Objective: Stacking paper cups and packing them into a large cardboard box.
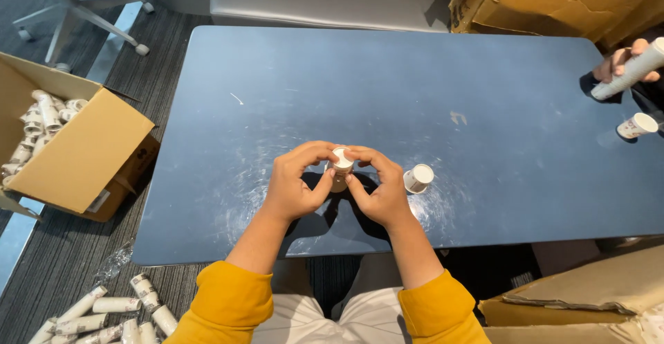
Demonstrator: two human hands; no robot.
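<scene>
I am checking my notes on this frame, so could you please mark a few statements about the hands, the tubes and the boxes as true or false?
1. Both hands, left hand and right hand, hold one small white-capped cardboard tube. True.
2. A second short white-capped tube stands on the dark blue table, to the right of the hands. True.
3. The open cardboard box on the floor is empty. False: it holds many tubes.
4. No other person is visible. False: another person's hand holds a long white tube.
</scene>
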